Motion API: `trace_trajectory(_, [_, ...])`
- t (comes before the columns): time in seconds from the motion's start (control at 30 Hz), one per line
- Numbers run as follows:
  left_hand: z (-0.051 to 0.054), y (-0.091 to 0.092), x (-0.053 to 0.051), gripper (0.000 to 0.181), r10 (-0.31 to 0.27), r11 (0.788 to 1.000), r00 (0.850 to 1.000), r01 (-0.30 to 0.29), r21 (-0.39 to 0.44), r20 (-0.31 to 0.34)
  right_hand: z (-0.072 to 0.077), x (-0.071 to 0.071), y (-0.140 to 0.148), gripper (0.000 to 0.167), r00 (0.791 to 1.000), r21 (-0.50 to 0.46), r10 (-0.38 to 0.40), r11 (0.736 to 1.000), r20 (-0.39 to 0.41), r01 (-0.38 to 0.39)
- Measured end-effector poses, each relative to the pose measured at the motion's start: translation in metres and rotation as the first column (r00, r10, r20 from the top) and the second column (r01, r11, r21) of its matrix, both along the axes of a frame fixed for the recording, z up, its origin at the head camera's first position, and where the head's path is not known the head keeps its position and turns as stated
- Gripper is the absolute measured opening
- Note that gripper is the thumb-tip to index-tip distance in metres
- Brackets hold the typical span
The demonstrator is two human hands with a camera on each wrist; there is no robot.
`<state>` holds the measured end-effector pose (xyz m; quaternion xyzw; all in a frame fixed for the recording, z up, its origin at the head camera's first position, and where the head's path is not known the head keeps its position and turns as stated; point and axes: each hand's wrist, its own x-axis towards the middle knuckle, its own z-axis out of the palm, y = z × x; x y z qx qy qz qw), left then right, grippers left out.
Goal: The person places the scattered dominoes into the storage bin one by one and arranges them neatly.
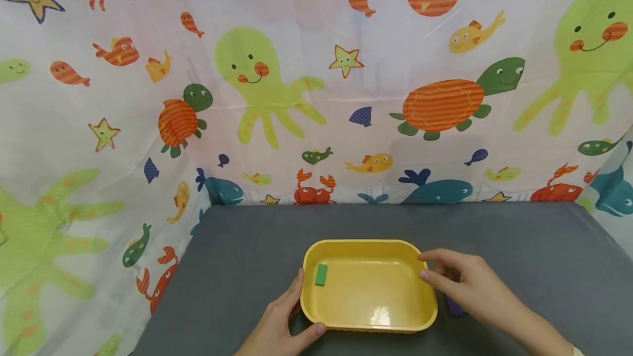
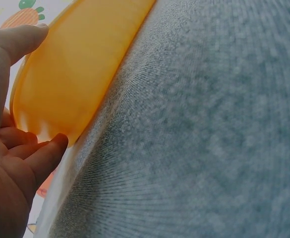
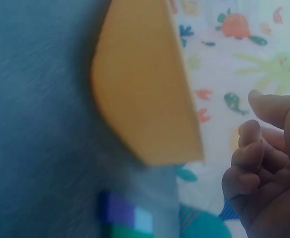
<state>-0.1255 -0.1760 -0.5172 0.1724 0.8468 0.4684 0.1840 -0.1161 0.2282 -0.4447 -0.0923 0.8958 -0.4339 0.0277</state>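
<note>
A yellow tray stands on the grey table, with a small green block inside near its left wall. My left hand grips the tray's left end, thumb at the near corner and fingers along the side. Over the right rim is my right hand, thumb and index finger apart, the other fingers loosely curled around nothing. The right wrist view shows it apart from the tray wall. Beneath it lies a purple block, partly hidden in the head view.
Beside the purple block in the right wrist view are a pale block and a green one. The grey tabletop extends around the tray. A curtain with sea animals hangs behind and along the left side.
</note>
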Motion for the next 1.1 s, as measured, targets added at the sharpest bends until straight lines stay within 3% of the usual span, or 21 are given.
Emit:
trace_trajectory(0.47, [0.003, 0.002, 0.002, 0.106, -0.004, 1.000, 1.000, 0.004, -0.019, -0.001, -0.039, 0.027, 0.047, 0.040, 0.993, 0.003, 0.019, 1.000, 0.119, -0.020])
trace_trajectory(0.57, [0.003, 0.002, 0.001, 0.107, -0.001, 1.000, 1.000, 0.001, -0.017, -0.002, -0.043, 0.028, 0.056, 0.046, 0.982, 0.029, -0.035, 0.999, 0.184, 0.030])
trace_trajectory(0.77, [0.002, 0.003, 0.000, 0.107, -0.004, 1.000, 1.000, 0.004, -0.013, -0.007, -0.047, 0.031, 0.069, 0.056, 0.942, 0.091, -0.163, 0.986, 0.295, 0.142])
trace_trajectory(1.1, [0.002, 0.003, 0.000, 0.107, -0.014, 1.000, 1.000, 0.014, -0.018, -0.020, -0.060, 0.040, 0.086, 0.063, 0.926, 0.101, -0.169, 0.985, 0.338, 0.143])
